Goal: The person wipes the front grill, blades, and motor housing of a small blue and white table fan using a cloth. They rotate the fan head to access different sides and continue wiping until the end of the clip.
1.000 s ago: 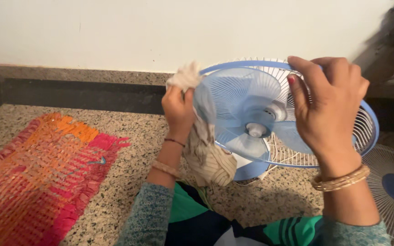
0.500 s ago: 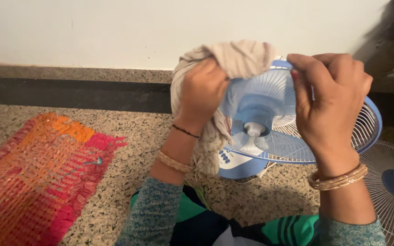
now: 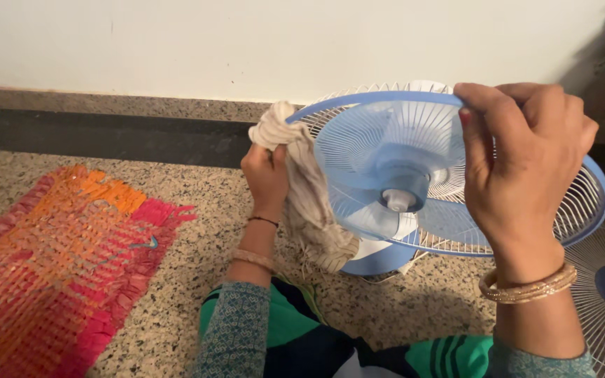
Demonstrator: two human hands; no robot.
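On a speckled granite floor [image 3: 197,238], the right hand [image 3: 519,164] grips the top rim of a light, rigid pale-blue plastic table fan [image 3: 414,175] while the left hand [image 3: 266,178] clutches a soft beige cloth [image 3: 309,203] against its left rim, its thin wire grille looking bendable

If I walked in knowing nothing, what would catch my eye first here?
Most striking is the round pale-blue table fan with a white wire grille, held up at centre right by the right hand gripping its top rim. At its left edge the left hand presses a crumpled beige cloth against the rim. Lower left, a bright orange-and-pink woven mat lies on the speckled granite floor.
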